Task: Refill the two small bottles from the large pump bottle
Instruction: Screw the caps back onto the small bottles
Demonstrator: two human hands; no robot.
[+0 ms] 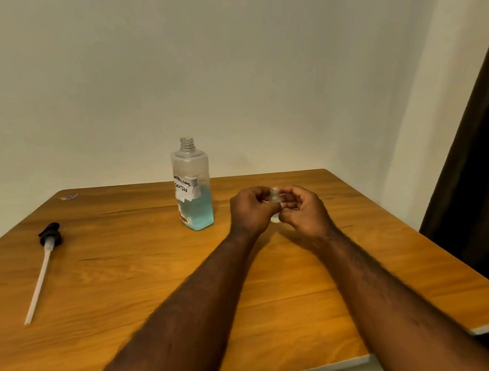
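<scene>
Left hand (pixel 250 213) and right hand (pixel 302 211) meet over the table (pixel 134 286), fingers curled around one small clear bottle (pixel 274 197) (neck poking up between them), just right of the uncapped large bottle (pixel 193 190), whose pump (pixel 49 238) lies well apart at left.

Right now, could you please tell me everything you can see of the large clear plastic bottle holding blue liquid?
The large clear plastic bottle, square-sided, stands upright on the brown wooden table near its far edge. Its threaded neck is open, uncapped. Blue liquid fills under half. A torn white handwritten label crosses its front. Only the table touches it.
</scene>
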